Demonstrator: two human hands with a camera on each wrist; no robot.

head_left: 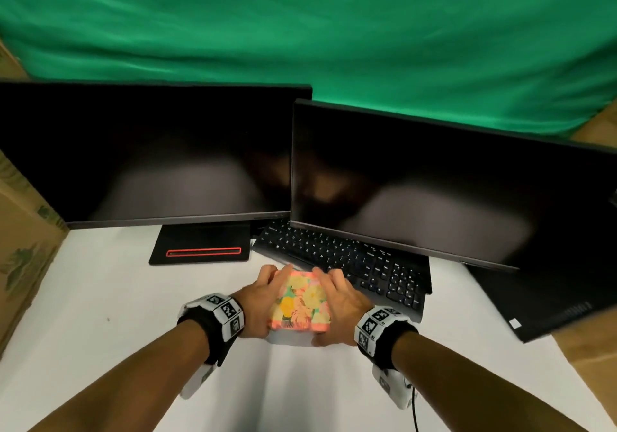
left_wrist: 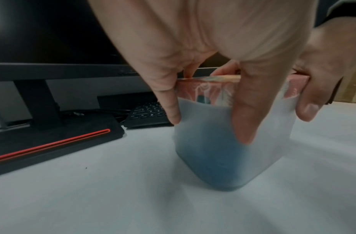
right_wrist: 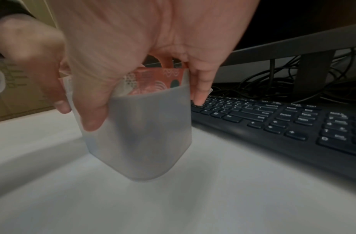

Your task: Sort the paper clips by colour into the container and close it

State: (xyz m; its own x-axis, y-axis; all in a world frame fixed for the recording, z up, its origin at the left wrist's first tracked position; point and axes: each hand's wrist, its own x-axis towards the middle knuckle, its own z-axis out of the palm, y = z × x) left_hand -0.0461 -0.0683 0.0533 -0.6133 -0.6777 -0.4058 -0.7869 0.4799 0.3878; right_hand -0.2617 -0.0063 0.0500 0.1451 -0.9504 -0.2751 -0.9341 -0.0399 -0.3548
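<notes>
The container (head_left: 289,337) is a frosted plastic box with a floral lid (head_left: 302,301) edged in pink, standing on the white table. My left hand (head_left: 267,298) grips its left side and my right hand (head_left: 337,301) its right side, fingers over the lid. In the left wrist view, the fingers (left_wrist: 170,102) run down the container wall (left_wrist: 213,150), and a blue mass shows dimly through it. In the right wrist view, my thumb (right_wrist: 92,110) presses the container wall (right_wrist: 149,134) below the lid edge (right_wrist: 153,79). No loose paper clips are visible.
Two dark monitors (head_left: 150,154) (head_left: 417,181) stand behind, with a black keyboard (head_left: 350,261) just beyond the container. A black stand base with a red stripe (head_left: 203,251) lies to the far left. Cardboard boxes (head_left: 23,248) border the table's left side.
</notes>
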